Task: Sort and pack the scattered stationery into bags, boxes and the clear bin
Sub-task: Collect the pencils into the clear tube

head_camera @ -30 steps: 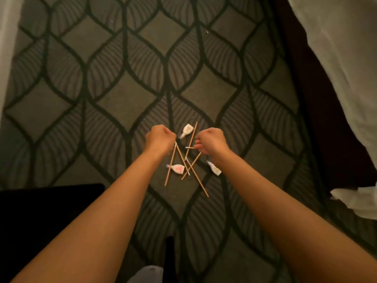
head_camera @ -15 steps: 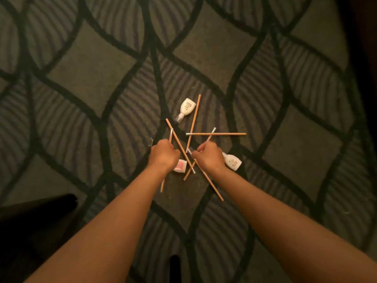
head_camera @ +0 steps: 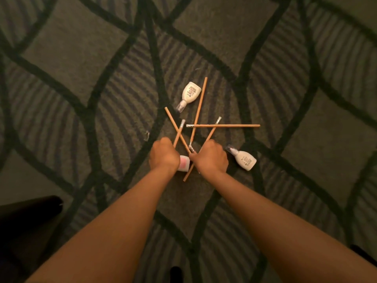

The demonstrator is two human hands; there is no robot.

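1. The left hand (head_camera: pixel 164 156) is fisted on the carpet (head_camera: pixel 81 58), fingers curled round a slanted pencil (head_camera: pixel 179 132) (eraser end pointing away)
2. The right hand (head_camera: pixel 211 158) curls over the crossed pencils (head_camera: pixel 222 125); I cannot tell whether its fingers pinch one
3. White glue bottles lie on the carpet: far bottle (head_camera: pixel 190 92) beyond the pile, right bottle (head_camera: pixel 244 159) beside the right hand, pink-labelled bottle (head_camera: pixel 184 163) between the hands

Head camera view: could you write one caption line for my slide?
Left hand and right hand reach into crossed pencils among three white bottles on a patterned carpet.
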